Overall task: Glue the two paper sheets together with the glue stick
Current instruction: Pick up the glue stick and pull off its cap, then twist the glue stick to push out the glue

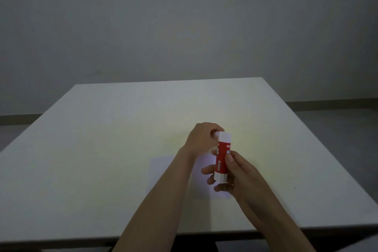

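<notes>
A red glue stick (222, 158) with a white cap and white base is held upright above the table. My right hand (235, 176) grips its lower body from the right. My left hand (201, 139) has its fingers closed on the white cap (225, 136) at the top. Under both hands lies pale white paper (161, 172) flat on the table; my forearms hide much of it, and I cannot tell whether it is one sheet or two.
The white table (102, 149) stretches wide to the left and back. Its front edge runs just below my forearms. A plain grey wall stands behind, with floor visible on both sides.
</notes>
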{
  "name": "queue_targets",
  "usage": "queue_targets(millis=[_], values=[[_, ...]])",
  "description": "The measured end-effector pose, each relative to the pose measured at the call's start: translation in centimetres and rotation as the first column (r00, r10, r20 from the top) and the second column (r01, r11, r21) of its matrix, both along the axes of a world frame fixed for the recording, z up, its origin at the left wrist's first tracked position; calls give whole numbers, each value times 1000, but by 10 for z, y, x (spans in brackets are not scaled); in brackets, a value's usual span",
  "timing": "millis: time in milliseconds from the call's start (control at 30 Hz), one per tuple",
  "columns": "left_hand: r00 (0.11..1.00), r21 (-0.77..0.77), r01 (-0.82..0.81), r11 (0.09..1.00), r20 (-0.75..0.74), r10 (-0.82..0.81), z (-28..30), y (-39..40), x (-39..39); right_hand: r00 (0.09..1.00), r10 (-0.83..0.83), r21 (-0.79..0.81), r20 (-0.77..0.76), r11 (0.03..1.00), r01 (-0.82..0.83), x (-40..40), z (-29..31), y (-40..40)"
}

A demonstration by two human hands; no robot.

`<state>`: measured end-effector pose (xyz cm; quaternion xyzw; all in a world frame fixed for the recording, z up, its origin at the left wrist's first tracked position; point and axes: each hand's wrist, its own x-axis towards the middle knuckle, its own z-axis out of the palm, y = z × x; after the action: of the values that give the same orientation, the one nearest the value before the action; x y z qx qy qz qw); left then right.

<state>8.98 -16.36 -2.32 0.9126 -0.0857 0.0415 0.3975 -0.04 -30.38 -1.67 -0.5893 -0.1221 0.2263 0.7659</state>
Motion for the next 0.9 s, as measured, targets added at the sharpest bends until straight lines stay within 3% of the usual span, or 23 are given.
queue_targets(millis=[133, 200, 300, 367, 433, 600, 733, 800, 900], values=[[999, -14, -17, 1000, -38, 17, 5, 3, -5, 999, -49, -6, 22, 999, 49, -5, 6, -2], [997, -17, -67, 998, 26, 67, 13, 7, -18, 993, -112, -24, 37, 993, 113, -11, 9, -1], [978, -251, -141, 958, 117, 174, 28, 14, -60, 965, -235, -114, 117, 962, 248, -19, 11, 6], [980, -449, -140, 883, 64, 189, 36, 17, -95, 936, -307, -114, 173, 937, 329, -26, 14, 15], [982, -516, -153, 843, 13, 186, 41, 19, -126, 913, -321, -100, 252, 930, 355, -35, 16, 26], [970, -382, -204, 901, 43, 237, 50, 32, -165, 886, -115, -208, 449, 951, 229, -53, 24, 38], [950, -325, -248, 912, 101, 295, 58, 43, -180, 928, -88, -251, 362, 949, 188, -49, 33, 30], [937, -368, -274, 888, 106, 333, 61, 45, -184, 935, -46, -298, 353, 941, 159, -49, 38, 27], [935, -559, -256, 789, 64, 350, 67, 43, -188, 919, 170, -427, 357, 904, -1, -53, 38, 30]])
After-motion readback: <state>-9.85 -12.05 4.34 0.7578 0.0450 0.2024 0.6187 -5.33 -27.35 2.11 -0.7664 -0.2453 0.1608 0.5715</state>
